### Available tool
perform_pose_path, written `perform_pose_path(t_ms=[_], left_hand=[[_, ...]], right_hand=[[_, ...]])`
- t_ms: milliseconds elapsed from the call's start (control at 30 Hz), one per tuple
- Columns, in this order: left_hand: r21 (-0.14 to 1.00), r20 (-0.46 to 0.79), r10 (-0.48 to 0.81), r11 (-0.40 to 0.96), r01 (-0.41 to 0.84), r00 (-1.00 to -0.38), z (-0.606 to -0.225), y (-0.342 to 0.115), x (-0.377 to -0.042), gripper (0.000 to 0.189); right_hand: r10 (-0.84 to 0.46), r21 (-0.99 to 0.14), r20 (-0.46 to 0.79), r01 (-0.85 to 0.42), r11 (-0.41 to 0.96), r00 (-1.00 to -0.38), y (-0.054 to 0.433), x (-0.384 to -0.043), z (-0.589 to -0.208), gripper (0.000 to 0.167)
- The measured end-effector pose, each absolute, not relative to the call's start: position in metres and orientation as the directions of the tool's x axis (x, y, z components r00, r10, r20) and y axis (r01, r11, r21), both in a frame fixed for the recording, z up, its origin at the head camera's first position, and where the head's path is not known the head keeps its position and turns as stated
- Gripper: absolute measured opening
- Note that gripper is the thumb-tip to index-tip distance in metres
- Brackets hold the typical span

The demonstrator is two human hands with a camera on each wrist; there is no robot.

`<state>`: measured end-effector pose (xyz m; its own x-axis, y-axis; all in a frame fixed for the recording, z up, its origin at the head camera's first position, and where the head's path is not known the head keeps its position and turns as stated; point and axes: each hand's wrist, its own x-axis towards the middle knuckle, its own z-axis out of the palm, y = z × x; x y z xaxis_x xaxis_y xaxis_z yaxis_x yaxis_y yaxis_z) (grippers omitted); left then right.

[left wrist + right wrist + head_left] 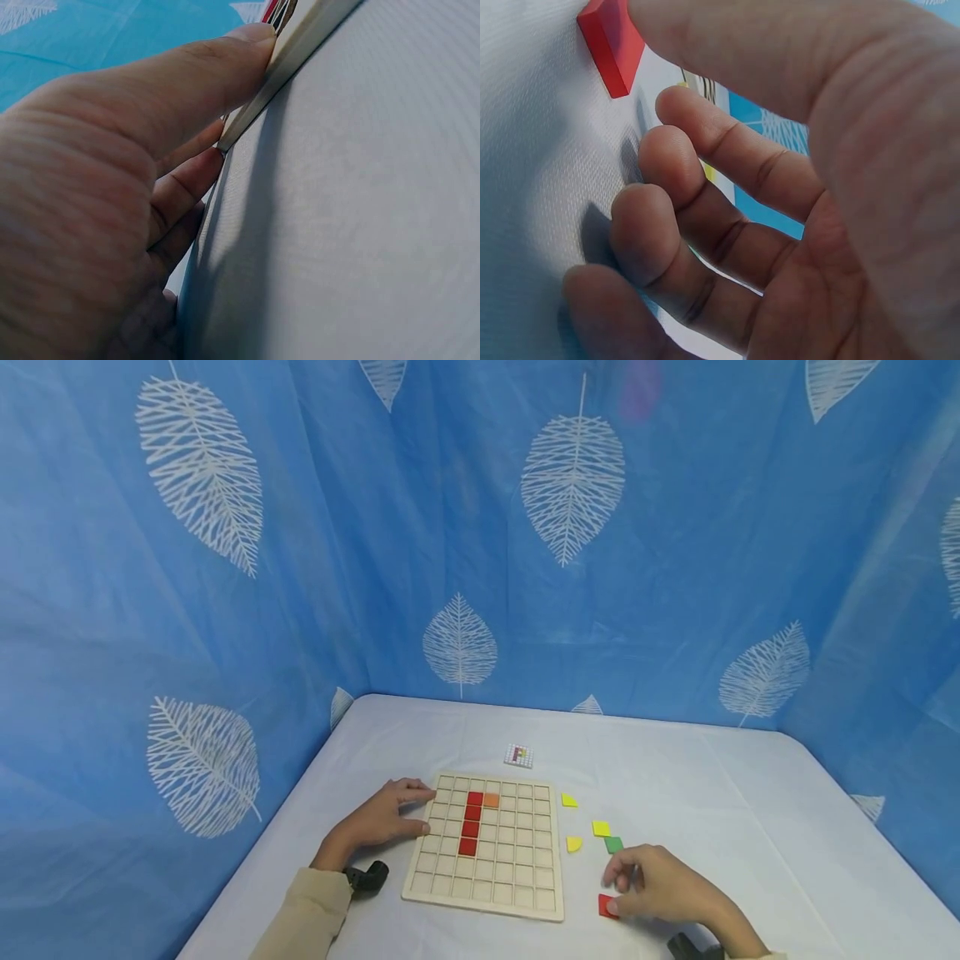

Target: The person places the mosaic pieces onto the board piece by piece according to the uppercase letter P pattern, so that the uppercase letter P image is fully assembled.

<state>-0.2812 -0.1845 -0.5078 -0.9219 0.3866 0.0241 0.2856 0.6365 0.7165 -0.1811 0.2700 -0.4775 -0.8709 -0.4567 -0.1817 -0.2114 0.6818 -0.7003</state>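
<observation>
My left hand (378, 818) rests at the left edge of a wooden grid board (504, 870), thumb and fingertips touching its rim. On the board, several red square tiles (469, 828) form a column, with an orange tile (491, 800) to the right of the topmost one. Right of the board, the thumb of my right hand (663, 887) lies on a loose red square tile (604, 906) on the table. In the right wrist view this red tile (611, 56) shows under the thumb tip, while the other fingers are loosely bent and apart from it.
Between board and right hand lie a yellow square tile (601, 828), a green tile (613, 845) and two rounded yellow pieces (573, 844). A small pattern card (518, 755) lies behind the board on the white tablecloth (675, 777). Blue curtains (510, 527) surround the table.
</observation>
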Motion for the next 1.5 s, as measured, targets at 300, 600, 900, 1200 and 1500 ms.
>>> perform_pose_path(t_ms=[300,600,900,1200,1500], left_hand=[[0.713,0.02,0.387,0.641,0.285,-0.922,-0.5067,-0.184,-0.2817,0.063],[0.717,0.025,0.384,0.636,0.284,-0.923,-0.5077,-0.186,-0.2813,0.063],[0.722,0.022,0.39,0.631,0.285,-0.921,-0.5071,-0.1861,-0.2797,0.062],[0.72,0.028,0.399,0.628,0.295,-0.917,-0.5054,-0.1856,-0.2801,0.063],[0.717,0.026,0.398,0.632,0.295,-0.917,-0.5057,-0.1846,-0.281,0.063]], right_hand=[[-0.459,-0.688,-0.19,-0.216,0.693,-0.868,0.2694,-0.1798,-0.4737,0.029],[-0.452,-0.666,-0.187,-0.226,0.711,-0.872,0.2661,-0.1782,-0.4753,0.031],[-0.437,-0.643,-0.192,-0.224,0.733,-0.879,0.2657,-0.1761,-0.4743,0.03],[-0.414,-0.621,-0.195,-0.215,0.754,-0.889,0.2652,-0.1748,-0.4751,0.029],[-0.386,-0.604,-0.211,-0.19,0.774,-0.898,0.2655,-0.1733,-0.4765,0.029]])
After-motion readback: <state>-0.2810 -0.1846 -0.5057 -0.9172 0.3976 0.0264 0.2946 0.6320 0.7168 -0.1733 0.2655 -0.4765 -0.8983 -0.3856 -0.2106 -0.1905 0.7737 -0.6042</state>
